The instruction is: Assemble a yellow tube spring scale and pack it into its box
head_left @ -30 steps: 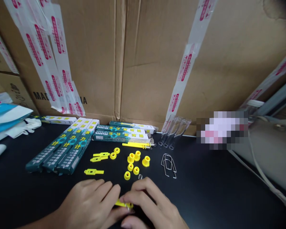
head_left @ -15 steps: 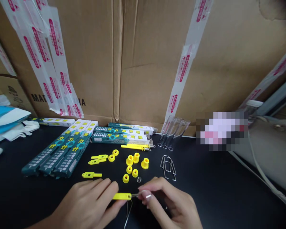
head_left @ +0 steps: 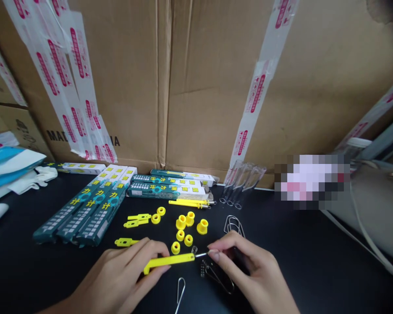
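Observation:
My left hand (head_left: 124,274) pinches a flat yellow plastic strip (head_left: 168,261) near its left end, low in the view. My right hand (head_left: 249,270) pinches a thin metal piece (head_left: 201,254) that sticks out of the strip's right end. A small metal spring with a wire hook (head_left: 212,271) lies under my right fingers. A wire loop (head_left: 180,293) rests on the black table (head_left: 301,253) below the strip. Several yellow caps (head_left: 185,229) and yellow strips (head_left: 136,219) lie just beyond my hands.
Green and white boxes (head_left: 91,209) lie at the left and centre back. Clear tubes (head_left: 240,185) lean by the cardboard boxes (head_left: 199,78) that wall the back. Wire hangers (head_left: 234,224) lie right of the caps. A grey bag (head_left: 376,209) sits at the right.
My hands have drawn apart: the yellow strip has come out from under my fingers and the metal piece is pulled out to the right. The spring and wire loop now show.

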`<state>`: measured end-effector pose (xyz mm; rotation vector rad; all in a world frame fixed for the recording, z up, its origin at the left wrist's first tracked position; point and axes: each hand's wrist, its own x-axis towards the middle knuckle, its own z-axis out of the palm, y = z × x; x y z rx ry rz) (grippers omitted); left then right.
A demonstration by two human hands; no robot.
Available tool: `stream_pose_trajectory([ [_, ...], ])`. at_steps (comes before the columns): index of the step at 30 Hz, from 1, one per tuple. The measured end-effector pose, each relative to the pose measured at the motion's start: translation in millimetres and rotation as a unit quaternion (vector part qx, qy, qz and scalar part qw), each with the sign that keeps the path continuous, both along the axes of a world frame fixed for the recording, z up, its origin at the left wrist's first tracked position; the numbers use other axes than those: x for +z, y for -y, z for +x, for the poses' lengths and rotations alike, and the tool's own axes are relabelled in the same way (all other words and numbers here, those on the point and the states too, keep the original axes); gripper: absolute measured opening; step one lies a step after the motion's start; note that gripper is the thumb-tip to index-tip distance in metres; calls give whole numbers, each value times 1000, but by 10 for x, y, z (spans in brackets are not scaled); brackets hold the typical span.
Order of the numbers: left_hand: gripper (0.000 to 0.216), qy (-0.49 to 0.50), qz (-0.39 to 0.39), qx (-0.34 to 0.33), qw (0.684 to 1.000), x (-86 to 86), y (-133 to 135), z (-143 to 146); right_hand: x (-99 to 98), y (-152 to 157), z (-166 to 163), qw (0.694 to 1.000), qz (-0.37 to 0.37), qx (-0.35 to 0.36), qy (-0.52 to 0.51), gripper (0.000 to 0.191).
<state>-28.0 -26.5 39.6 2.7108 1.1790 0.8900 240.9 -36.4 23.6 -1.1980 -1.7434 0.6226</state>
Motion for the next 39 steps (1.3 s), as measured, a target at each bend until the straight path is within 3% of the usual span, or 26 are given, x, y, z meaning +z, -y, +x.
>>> stream_pose_trajectory([
  [4,26,24,-3,17,1000,-53,-17,-9,-21,-46,16,995,-77,-15,-58,23],
  [8,23,40,1,21,999,-62,-19,-19,12,-51,-12,988,-99,-20,-120,27],
  [12,6,61,-40,44,996,-99,-7,-38,60,-68,-72,971,-137,-8,-195,32],
  [17,14,105,-59,68,990,-165,-19,-46,81,-82,-131,950,-149,-11,-273,41],
  [22,14,120,-75,42,989,-142,-33,-39,65,-72,-150,917,-171,36,-358,43],
  [27,22,130,-91,40,986,-115,-30,-51,82,-23,-203,900,-197,70,-383,38],
  [31,21,138,-97,35,985,-117,-36,-51,112,25,-249,881,-218,72,-413,52],
  [39,26,111,-62,37,991,-35,-18,-36,120,15,-236,880,-228,68,-411,53],
])
